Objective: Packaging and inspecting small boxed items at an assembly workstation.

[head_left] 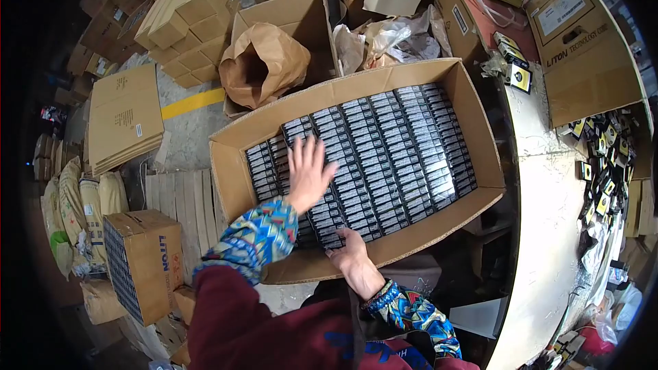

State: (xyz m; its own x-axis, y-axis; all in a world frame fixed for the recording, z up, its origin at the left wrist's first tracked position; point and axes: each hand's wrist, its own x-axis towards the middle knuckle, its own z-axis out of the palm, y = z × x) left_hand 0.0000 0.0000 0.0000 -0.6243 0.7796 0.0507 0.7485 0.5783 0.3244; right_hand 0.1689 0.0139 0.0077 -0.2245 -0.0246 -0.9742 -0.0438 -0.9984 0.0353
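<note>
A large open cardboard box (233, 185) sits in front of me, packed with rows of several small dark packs (397, 144) with pale labels. My left hand (308, 173) lies flat on the packs at the box's left side, fingers spread apart. My right hand (351, 250) rests at the near edge of the box, fingers curled onto the packs in the front row; whether it grips one is unclear. Both forearms wear patterned multicoloured sleeves.
A white counter (548, 233) runs along the right with small yellow-and-black packs (603, 164) scattered on it. Behind stand an open box with a brown paper bag (264, 62), crumpled plastic (391, 38) and stacked cartons (185, 20). A sealed carton (144, 260) and sacks (75, 205) lie left.
</note>
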